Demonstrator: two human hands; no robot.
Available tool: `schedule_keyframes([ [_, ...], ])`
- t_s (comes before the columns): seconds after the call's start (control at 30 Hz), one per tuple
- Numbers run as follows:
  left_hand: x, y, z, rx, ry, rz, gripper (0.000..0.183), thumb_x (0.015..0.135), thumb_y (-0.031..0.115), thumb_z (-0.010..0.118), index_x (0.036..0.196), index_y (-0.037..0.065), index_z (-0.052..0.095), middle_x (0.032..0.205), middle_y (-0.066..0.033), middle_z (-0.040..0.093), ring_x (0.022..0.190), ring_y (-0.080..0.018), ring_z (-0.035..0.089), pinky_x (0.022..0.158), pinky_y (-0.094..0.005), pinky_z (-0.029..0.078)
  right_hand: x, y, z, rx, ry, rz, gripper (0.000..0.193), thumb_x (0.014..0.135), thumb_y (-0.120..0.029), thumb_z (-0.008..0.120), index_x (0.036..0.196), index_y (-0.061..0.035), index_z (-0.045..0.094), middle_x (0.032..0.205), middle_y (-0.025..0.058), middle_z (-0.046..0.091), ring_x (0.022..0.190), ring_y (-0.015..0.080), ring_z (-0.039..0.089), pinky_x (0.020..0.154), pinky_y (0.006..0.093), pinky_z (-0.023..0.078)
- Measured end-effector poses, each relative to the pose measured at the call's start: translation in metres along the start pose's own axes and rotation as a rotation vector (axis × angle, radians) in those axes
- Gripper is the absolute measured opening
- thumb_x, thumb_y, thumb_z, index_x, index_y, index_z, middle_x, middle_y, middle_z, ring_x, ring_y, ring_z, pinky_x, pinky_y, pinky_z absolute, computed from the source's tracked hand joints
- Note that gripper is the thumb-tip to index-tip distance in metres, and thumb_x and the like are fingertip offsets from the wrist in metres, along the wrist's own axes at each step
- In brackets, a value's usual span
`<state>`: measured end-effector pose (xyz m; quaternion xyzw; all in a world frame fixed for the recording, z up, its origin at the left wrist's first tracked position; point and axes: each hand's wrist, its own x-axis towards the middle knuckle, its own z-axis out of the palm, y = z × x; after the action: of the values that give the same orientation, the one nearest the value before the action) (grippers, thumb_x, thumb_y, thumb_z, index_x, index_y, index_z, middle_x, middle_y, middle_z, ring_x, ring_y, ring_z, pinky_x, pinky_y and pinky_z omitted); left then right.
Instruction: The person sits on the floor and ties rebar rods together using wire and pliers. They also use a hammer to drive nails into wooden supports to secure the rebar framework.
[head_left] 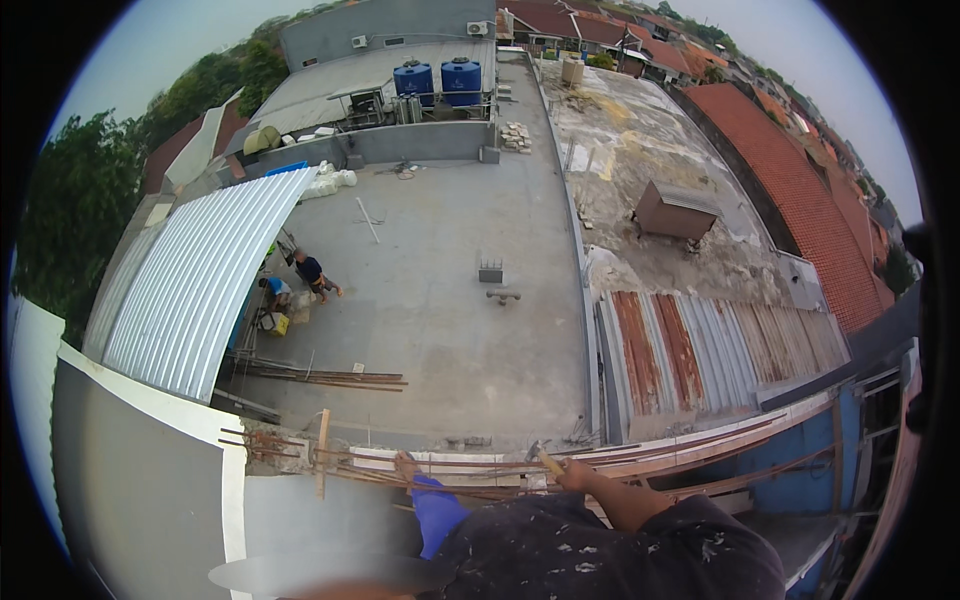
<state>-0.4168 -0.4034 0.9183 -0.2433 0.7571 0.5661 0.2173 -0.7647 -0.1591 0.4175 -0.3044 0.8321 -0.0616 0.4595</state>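
My right hand [575,476] is closed around the pale wooden handle of a hammer [549,462], whose grey head lies to the left over the wall top [470,462]. Thin rusty steel bars [460,490] run along that wall beside and below the hand. One bare foot [404,466] of mine rests on the wall, below a blue trouser leg [437,515]. My left hand cannot be made out; only a blurred pale shape and a skin-coloured patch show at the lower edge.
Beyond the wall spreads a grey flat roof [450,350] at a lower level. Two people [312,275] crouch there by a corrugated metal sheet [190,280]. An upright wooden stick [322,452] stands left; rusty roofing [720,350] lies right. Blue tanks [461,82] stand far back.
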Motion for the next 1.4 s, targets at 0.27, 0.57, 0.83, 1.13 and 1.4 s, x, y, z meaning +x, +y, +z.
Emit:
schedule_keyframes([
  [0.27, 0.025, 0.023, -0.006, 0.373, -0.364, -0.240, 0.049, 0.087, 0.012, 0.061, 0.130, -0.012, 0.058, 0.133, -0.0222, 0.065, 0.109, -0.0301, 0.066, 0.095, -0.0376, 0.054, 0.002, 0.011, 0.007, 0.097, 0.039, -0.062, 0.060, 0.087, -0.032, 0.070, 0.137, -0.0010, 0.060, 0.109, 0.0269, 0.073, 0.106, 0.0409, 0.071, 0.093, 0.0473, 0.054],
  [0.57, 0.028, -0.003, 0.023, 0.690, -0.233, 0.103, 0.025, 0.081, 0.008, 0.065, 0.095, -0.011, 0.071, 0.093, -0.0268, 0.072, 0.090, -0.0342, 0.073, 0.074, -0.0447, 0.060, -0.009, 0.007, -0.013, 0.047, -0.067, 0.036, 0.052, 0.091, -0.036, 0.069, 0.124, 0.0034, 0.065, 0.092, 0.0169, 0.075, 0.088, 0.0297, 0.074, 0.081, 0.0406, 0.056],
  [0.83, 0.064, -0.061, 0.070, 0.510, 0.081, 0.243, 0.018, 0.078, 0.008, 0.067, 0.085, -0.007, 0.075, 0.086, -0.0252, 0.073, 0.083, -0.0375, 0.075, 0.067, -0.0434, 0.061, -0.001, -0.029, -0.039, -0.268, 0.030, -0.342, 0.052, 0.093, -0.038, 0.065, 0.126, 0.0022, 0.064, 0.086, 0.0181, 0.074, 0.078, 0.0304, 0.073, 0.079, 0.0420, 0.056],
  [1.13, 0.122, -0.109, 0.135, 0.009, 0.299, 0.376, 0.018, 0.083, 0.010, 0.064, 0.082, -0.008, 0.066, 0.085, -0.0286, 0.070, 0.087, -0.0436, 0.071, 0.072, -0.0499, 0.058, -0.033, -0.149, -0.091, -0.113, -0.289, -0.282, 0.042, 0.099, -0.028, 0.064, 0.128, 0.0026, 0.060, 0.073, 0.0092, 0.065, 0.053, 0.0149, 0.061, 0.050, 0.0330, 0.048],
  [1.4, 0.115, -0.113, 0.155, -0.183, 0.620, 0.325, 0.015, 0.080, 0.009, 0.064, 0.078, -0.006, 0.067, 0.083, -0.0256, 0.071, 0.079, -0.0435, 0.071, 0.067, -0.0491, 0.058, -0.062, -0.225, -0.097, -0.125, -0.502, -0.255, 0.034, 0.105, -0.025, 0.061, 0.128, -0.0009, 0.055, 0.071, 0.0010, 0.055, 0.049, 0.0079, 0.047, 0.043, 0.0281, 0.038],
])
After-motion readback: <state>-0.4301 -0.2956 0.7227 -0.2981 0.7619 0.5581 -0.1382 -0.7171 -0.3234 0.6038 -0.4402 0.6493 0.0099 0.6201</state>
